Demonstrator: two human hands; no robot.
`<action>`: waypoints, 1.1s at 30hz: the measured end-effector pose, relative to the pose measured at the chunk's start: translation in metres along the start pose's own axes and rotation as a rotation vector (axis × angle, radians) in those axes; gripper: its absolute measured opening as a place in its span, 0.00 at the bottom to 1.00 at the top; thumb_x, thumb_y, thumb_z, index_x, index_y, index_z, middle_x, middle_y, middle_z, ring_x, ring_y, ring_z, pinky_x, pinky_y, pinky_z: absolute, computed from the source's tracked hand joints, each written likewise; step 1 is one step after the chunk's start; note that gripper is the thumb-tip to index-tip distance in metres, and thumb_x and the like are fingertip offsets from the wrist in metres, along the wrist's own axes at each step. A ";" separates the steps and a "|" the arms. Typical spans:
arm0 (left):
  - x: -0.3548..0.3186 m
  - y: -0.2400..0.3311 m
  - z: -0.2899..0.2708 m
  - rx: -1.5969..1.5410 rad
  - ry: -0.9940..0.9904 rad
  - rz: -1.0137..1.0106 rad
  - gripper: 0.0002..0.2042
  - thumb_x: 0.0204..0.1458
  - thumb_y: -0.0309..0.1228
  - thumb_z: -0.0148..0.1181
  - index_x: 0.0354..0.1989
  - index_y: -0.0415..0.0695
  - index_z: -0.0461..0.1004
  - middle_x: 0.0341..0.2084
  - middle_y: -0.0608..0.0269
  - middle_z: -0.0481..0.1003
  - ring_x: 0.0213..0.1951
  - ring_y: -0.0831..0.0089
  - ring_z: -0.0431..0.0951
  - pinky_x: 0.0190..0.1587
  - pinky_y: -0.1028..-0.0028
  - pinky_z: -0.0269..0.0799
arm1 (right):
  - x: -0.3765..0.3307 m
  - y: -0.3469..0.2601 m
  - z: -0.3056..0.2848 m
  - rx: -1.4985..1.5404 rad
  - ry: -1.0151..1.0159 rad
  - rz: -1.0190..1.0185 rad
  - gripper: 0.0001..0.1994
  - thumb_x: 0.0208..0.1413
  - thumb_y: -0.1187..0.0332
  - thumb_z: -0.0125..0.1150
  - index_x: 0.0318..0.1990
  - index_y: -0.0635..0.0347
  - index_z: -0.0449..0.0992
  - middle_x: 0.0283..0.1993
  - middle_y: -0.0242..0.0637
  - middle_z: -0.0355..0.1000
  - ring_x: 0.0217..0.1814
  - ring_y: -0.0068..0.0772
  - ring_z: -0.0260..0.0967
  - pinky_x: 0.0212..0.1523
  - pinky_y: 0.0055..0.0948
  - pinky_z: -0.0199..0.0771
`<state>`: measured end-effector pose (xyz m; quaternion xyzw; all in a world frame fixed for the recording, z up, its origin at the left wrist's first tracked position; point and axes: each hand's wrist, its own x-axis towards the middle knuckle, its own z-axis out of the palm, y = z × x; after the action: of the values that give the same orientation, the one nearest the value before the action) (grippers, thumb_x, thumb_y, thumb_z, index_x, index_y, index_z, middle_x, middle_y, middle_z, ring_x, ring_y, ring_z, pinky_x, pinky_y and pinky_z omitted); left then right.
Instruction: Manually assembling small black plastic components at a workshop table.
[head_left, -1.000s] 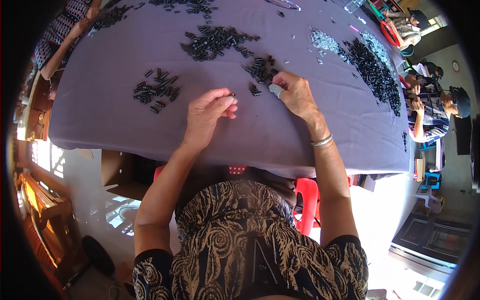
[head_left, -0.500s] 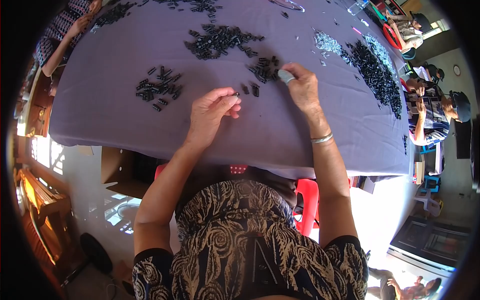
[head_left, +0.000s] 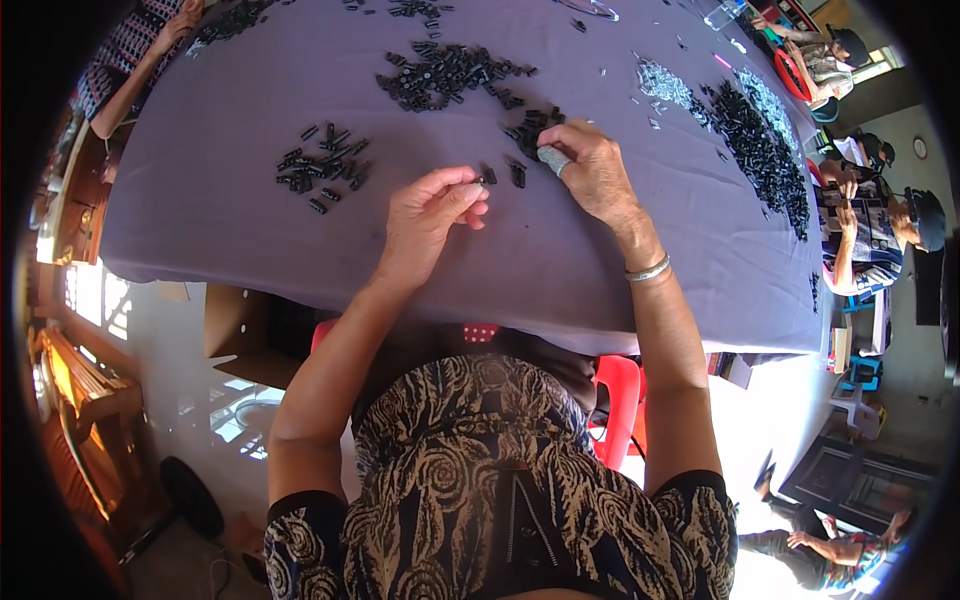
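Note:
My left hand [head_left: 432, 218] pinches a small black part [head_left: 482, 181] between thumb and fingertips; only its dark end shows. At the right edge of a small pile of black cylindrical parts [head_left: 525, 137] is my right hand [head_left: 592, 172], its thumb in a grey cover [head_left: 553, 158] and its fingers closed together. What those fingers hold, if anything, is hidden. Two loose black parts [head_left: 517, 175] lie on the cloth between my hands. Left of my left hand is a loose group of black parts [head_left: 325, 165].
A purple-grey cloth [head_left: 230, 230] covers the table. Farther back lies a larger heap of black parts [head_left: 445, 75]. Toward the right are clear small pieces [head_left: 660, 82] and a big black heap [head_left: 760, 155]. Other people sit at the left and right edges.
My right hand has moved left, its fingertips now over the small pile's edge. My left hand keeps its pinch with little movement. The view has shifted slightly.

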<state>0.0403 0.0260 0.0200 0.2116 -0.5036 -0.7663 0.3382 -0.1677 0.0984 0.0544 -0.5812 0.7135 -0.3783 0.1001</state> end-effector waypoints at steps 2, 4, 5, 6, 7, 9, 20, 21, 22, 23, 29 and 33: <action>0.000 0.000 0.000 -0.006 -0.002 -0.002 0.09 0.52 0.24 0.56 0.41 0.36 0.72 0.31 0.57 0.75 0.31 0.73 0.74 0.33 0.73 0.74 | 0.004 0.001 0.002 -0.066 -0.031 -0.048 0.08 0.44 0.79 0.57 0.33 0.59 0.75 0.31 0.38 0.69 0.32 0.39 0.69 0.34 0.33 0.69; 0.001 -0.001 0.000 -0.024 -0.015 -0.006 0.09 0.52 0.24 0.56 0.41 0.36 0.72 0.31 0.57 0.75 0.31 0.73 0.74 0.33 0.73 0.74 | 0.007 -0.003 0.004 -0.131 -0.064 -0.097 0.07 0.44 0.79 0.56 0.32 0.59 0.75 0.32 0.38 0.69 0.33 0.41 0.69 0.35 0.35 0.69; 0.001 -0.001 0.000 -0.024 -0.010 -0.005 0.09 0.52 0.24 0.56 0.41 0.36 0.72 0.31 0.57 0.75 0.31 0.73 0.74 0.33 0.73 0.74 | 0.009 -0.006 0.004 -0.224 -0.122 -0.092 0.06 0.44 0.78 0.56 0.32 0.60 0.75 0.32 0.39 0.69 0.35 0.43 0.69 0.36 0.36 0.70; 0.001 -0.001 -0.001 -0.027 -0.022 0.000 0.09 0.52 0.25 0.56 0.42 0.36 0.72 0.31 0.57 0.75 0.31 0.74 0.75 0.33 0.74 0.74 | 0.011 -0.010 0.004 -0.318 -0.179 -0.087 0.05 0.44 0.76 0.55 0.31 0.61 0.75 0.33 0.40 0.69 0.36 0.45 0.69 0.37 0.38 0.70; 0.001 -0.001 -0.001 -0.030 -0.035 0.005 0.10 0.52 0.25 0.56 0.42 0.36 0.72 0.31 0.57 0.75 0.31 0.74 0.75 0.33 0.74 0.74 | 0.012 -0.012 0.005 -0.316 -0.182 -0.089 0.05 0.44 0.76 0.55 0.31 0.61 0.75 0.33 0.40 0.69 0.36 0.45 0.69 0.37 0.38 0.70; 0.001 -0.002 -0.001 -0.035 -0.035 0.008 0.10 0.52 0.25 0.56 0.42 0.36 0.71 0.31 0.57 0.75 0.31 0.74 0.75 0.33 0.74 0.74 | 0.015 -0.014 0.007 -0.416 -0.173 -0.131 0.04 0.42 0.76 0.56 0.28 0.64 0.73 0.29 0.42 0.69 0.32 0.46 0.68 0.33 0.38 0.66; 0.000 0.001 0.000 -0.052 -0.037 -0.003 0.10 0.52 0.25 0.55 0.43 0.35 0.71 0.32 0.57 0.75 0.31 0.74 0.75 0.32 0.74 0.74 | 0.018 -0.014 0.002 -0.015 -0.130 0.040 0.03 0.42 0.79 0.54 0.26 0.67 0.73 0.18 0.33 0.67 0.22 0.16 0.64 0.20 0.24 0.65; 0.000 0.001 0.000 -0.050 -0.037 0.000 0.10 0.52 0.25 0.55 0.43 0.35 0.71 0.32 0.57 0.74 0.31 0.74 0.75 0.32 0.74 0.74 | 0.017 -0.010 0.001 0.182 -0.148 0.148 0.04 0.42 0.79 0.53 0.27 0.66 0.73 0.19 0.32 0.68 0.22 0.17 0.64 0.18 0.21 0.65; 0.001 0.002 0.001 -0.049 -0.039 0.003 0.10 0.52 0.25 0.55 0.43 0.35 0.71 0.32 0.57 0.74 0.31 0.74 0.75 0.32 0.74 0.74 | 0.016 -0.008 0.001 0.377 -0.164 0.255 0.06 0.41 0.80 0.53 0.28 0.66 0.74 0.20 0.32 0.70 0.21 0.17 0.64 0.16 0.18 0.64; 0.001 0.002 0.003 -0.049 -0.038 0.003 0.10 0.52 0.25 0.55 0.43 0.35 0.71 0.32 0.57 0.74 0.31 0.74 0.75 0.32 0.74 0.74 | 0.014 -0.005 0.004 0.562 -0.170 0.248 0.08 0.42 0.83 0.49 0.30 0.65 0.74 0.24 0.29 0.69 0.22 0.13 0.63 0.13 0.13 0.63; 0.001 0.000 0.000 -0.091 -0.022 0.001 0.10 0.52 0.24 0.56 0.42 0.34 0.71 0.31 0.58 0.74 0.31 0.75 0.75 0.31 0.77 0.73 | 0.003 -0.030 0.018 0.919 -0.200 0.199 0.04 0.51 0.76 0.56 0.34 0.63 0.75 0.27 0.29 0.70 0.24 0.13 0.63 0.18 0.14 0.69; 0.001 -0.002 -0.001 -0.078 -0.017 0.017 0.11 0.53 0.25 0.55 0.43 0.35 0.71 0.32 0.58 0.75 0.31 0.75 0.75 0.31 0.75 0.74 | -0.002 -0.041 0.023 0.852 -0.245 0.112 0.05 0.53 0.75 0.56 0.37 0.64 0.74 0.28 0.30 0.69 0.24 0.17 0.64 0.23 0.16 0.68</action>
<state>0.0396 0.0246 0.0173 0.1875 -0.4781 -0.7843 0.3481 -0.1229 0.0884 0.0643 -0.4890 0.5075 -0.5607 0.4347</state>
